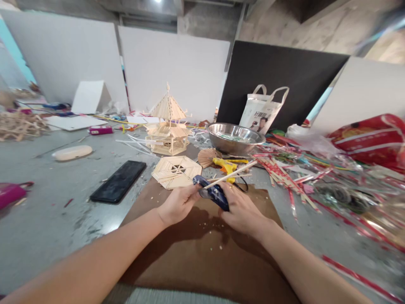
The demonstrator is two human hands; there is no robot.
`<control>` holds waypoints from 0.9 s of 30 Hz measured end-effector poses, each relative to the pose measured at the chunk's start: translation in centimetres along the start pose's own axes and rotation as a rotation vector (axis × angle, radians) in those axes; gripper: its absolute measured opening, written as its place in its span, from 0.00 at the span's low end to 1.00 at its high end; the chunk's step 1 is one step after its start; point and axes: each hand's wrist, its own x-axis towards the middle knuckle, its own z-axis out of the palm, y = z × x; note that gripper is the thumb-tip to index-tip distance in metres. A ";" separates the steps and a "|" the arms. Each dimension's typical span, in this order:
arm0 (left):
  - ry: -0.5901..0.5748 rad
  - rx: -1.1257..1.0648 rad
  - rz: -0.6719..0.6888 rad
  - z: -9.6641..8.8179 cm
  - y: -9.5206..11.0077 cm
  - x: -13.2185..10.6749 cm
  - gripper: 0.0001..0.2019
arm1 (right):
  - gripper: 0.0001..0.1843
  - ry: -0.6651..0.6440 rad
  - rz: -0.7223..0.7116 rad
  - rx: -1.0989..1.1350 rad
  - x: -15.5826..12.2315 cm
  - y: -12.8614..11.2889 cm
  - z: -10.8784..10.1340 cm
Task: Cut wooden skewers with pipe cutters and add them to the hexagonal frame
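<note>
Over the brown board (202,257), my left hand (179,204) is closed at the near end of a dark blue-handled hand tool (219,197) with a metal end. Its exact kind is unclear, perhaps a cutter. The other blue handle is in my right hand (242,207), whose fingers are closed round it. A thin wooden stick (236,173) crosses the tool and slants up to the right; its lower end meets the metal by my left thumb. Just beyond lies a hexagonal stick panel (167,179). A yellow glue gun (227,165) rests beyond my right hand.
A stick-built pavilion model (169,135) stands behind the panel, beside a steel bowl (236,137). A black phone (118,182) and a white oblong case (72,153) lie left. Red-wrapped sticks (284,175) and plastic scraps spread over the right, near a white tote bag (262,112).
</note>
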 end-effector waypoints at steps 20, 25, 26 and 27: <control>-0.102 -0.046 -0.047 -0.2 -0.6 0.4 0.14 | 0.30 -0.038 -0.059 0.037 0.2 0.7 -0.2; -0.077 -0.020 -0.054 -0.2 -0.7 0.1 0.14 | 0.29 -0.039 -0.086 0.038 0.2 0.6 -0.3; -0.069 -0.055 -0.067 -0.1 -0.5 0.2 0.14 | 0.30 -0.033 -0.077 0.041 0.2 0.6 -0.2; -0.062 -0.104 -0.080 -0.1 -0.3 0.2 0.14 | 0.30 -0.026 -0.069 0.043 0.2 0.6 -0.2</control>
